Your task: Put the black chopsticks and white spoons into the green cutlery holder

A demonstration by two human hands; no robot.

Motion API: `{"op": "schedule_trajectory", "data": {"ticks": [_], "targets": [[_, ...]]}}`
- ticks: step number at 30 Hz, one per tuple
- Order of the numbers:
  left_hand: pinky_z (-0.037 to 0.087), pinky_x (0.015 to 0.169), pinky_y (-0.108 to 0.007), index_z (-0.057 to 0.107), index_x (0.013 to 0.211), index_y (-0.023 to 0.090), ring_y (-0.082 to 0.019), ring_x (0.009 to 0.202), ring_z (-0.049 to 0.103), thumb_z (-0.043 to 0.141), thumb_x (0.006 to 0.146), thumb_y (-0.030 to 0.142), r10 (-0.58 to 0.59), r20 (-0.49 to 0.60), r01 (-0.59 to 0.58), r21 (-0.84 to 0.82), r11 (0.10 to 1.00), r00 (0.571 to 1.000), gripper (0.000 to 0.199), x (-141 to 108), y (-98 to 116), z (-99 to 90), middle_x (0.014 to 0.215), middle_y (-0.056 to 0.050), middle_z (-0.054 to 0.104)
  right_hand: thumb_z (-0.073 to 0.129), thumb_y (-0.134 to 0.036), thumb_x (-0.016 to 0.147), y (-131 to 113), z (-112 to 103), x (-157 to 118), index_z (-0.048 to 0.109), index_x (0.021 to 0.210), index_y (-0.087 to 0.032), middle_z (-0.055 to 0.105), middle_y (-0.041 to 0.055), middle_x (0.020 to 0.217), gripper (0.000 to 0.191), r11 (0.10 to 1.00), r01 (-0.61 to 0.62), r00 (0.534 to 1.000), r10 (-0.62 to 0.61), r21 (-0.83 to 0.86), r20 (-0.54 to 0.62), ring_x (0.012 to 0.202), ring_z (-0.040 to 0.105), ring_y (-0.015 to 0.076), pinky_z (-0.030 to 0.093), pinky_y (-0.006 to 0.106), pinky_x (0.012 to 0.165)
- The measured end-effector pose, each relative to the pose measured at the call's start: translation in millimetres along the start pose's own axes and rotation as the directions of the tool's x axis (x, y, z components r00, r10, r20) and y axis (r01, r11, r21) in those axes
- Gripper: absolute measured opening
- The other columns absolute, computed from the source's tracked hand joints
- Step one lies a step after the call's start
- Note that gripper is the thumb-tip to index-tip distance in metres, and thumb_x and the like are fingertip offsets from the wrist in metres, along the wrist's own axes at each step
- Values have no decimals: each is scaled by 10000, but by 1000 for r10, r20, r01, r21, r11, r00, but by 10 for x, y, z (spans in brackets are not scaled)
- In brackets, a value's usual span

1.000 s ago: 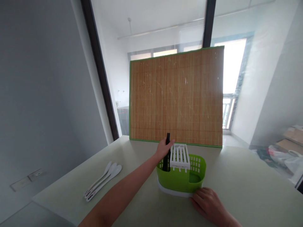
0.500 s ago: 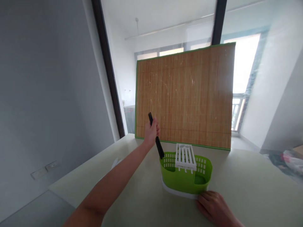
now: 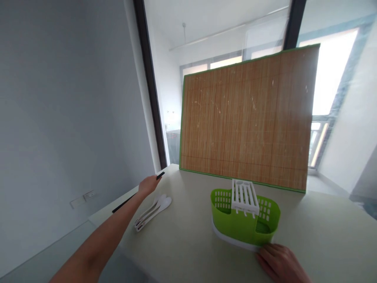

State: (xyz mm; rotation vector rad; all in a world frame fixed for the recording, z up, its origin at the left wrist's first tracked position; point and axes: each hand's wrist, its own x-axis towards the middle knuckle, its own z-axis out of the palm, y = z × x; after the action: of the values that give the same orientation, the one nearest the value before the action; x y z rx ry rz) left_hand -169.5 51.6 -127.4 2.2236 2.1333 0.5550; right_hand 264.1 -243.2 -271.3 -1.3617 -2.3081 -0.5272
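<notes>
Near the table's left edge, my left hand (image 3: pixel 149 184) is closed around black chopsticks (image 3: pixel 125 203). They lie low and slanted, sticking out on both sides of the fist. Right of my forearm lie several white spoons (image 3: pixel 160 205), bowls pointing away. A green utensil basket (image 3: pixel 235 226) with a white base stands upright at center right. Across its middle sits a white slatted rack (image 3: pixel 245 196) with small hooks in front. My right hand (image 3: pixel 278 257) grips the basket's base at the front right corner, fingertips partly hidden.
A bamboo mat (image 3: pixel 247 122) with green edging leans upright at the back of the pale table (image 3: pixel 182 243). Behind it is a glass partition with dark frames. A grey wall (image 3: pixel 73 118) with a socket plate stands close on the left.
My left hand has carried the chopsticks from the basket's left end to the table's left side, turning them from steep to nearly flat. The view has turned left; my right hand stays at the basket.
</notes>
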Motion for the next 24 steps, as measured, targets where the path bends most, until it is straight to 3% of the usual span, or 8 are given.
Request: {"op": "schedule_trajectory", "data": {"ticks": [4, 9, 17, 21, 24], "targets": [[451, 691, -359, 623, 910, 144, -304, 897, 617, 271, 865, 461, -121, 61, 116, 83, 990, 991, 476, -38, -504, 313, 946, -177, 662, 366, -200, 935, -3, -3, 11, 524, 709, -214, 560, -8, 614, 276, 999, 31, 999, -31, -19, -14, 546, 545, 144, 340, 283, 564], [456, 663, -329, 614, 949, 159, -284, 909, 614, 290, 847, 489, -177, 71, 168, 116, 979, 982, 473, -41, -773, 601, 977, -151, 663, 363, -208, 939, 7, -6, 7, 536, 729, -214, 569, -4, 625, 272, 999, 20, 1000, -21, -33, -22, 559, 552, 147, 340, 283, 572], [440, 770, -340, 622, 922, 164, -286, 996, 558, 430, 774, 442, -181, -4, 181, 119, 976, 983, 369, -50, -893, 812, 1017, -130, 640, 359, -201, 940, 13, 28, -10, 542, 756, -208, 580, 4, 657, 261, 999, 1, 1000, 0, -41, 30, 586, 558, 156, 332, 287, 587], [430, 789, -406, 601, 1007, 149, -342, 1032, 520, 465, 740, 470, -205, -72, 211, 88, 974, 976, 439, -116, -868, 811, 1041, -158, 614, 378, -218, 938, 0, 11, -8, 532, 738, -211, 570, 0, 650, 252, 999, -3, 998, 6, -37, 62, 584, 551, 158, 325, 289, 584], [426, 797, -430, 555, 1088, 104, -354, 1031, 518, 469, 743, 460, -192, -148, 198, 29, 980, 970, 503, -85, -719, 733, 1033, -182, 604, 375, -217, 939, -13, -4, 2, 529, 735, -211, 570, 0, 649, 256, 999, -14, 997, 17, -39, 71, 587, 552, 158, 326, 288, 587]]}}
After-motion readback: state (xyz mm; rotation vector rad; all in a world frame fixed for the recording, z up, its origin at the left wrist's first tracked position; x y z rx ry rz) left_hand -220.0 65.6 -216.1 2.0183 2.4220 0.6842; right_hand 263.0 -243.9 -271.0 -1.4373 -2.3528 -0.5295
